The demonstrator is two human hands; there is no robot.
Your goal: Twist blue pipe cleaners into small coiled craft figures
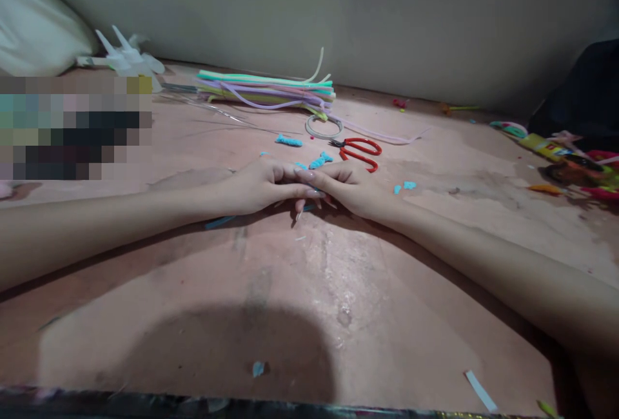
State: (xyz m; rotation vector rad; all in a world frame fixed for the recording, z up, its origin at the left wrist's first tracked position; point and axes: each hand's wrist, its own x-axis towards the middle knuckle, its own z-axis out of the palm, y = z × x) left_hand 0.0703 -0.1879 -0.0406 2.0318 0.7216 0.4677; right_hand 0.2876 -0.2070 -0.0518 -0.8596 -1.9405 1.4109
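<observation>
My left hand [258, 187] and my right hand [356, 190] meet over the middle of the table, thumbs crossing and fingers curled together. Whatever they pinch, if anything, is hidden between the fingers. Just beyond the fingertips lies a small twisted blue piece [320, 160], fuzzy like pipe cleaner. A second twisted blue piece [289, 141] rests farther back. Red-handled pliers [362, 148] lie behind my right hand. Two small blue scraps [409, 185] sit by my right wrist, and a blue strip [220, 222] shows below my left wrist.
A bundle of coloured pipe cleaners [271, 93] lies at the back, with a roll of tape [307, 127] before it. Thin wires [227, 111] stretch to the left. A white pointed object [128, 58] stands back left. Colourful craft items [580, 171] crowd the right edge.
</observation>
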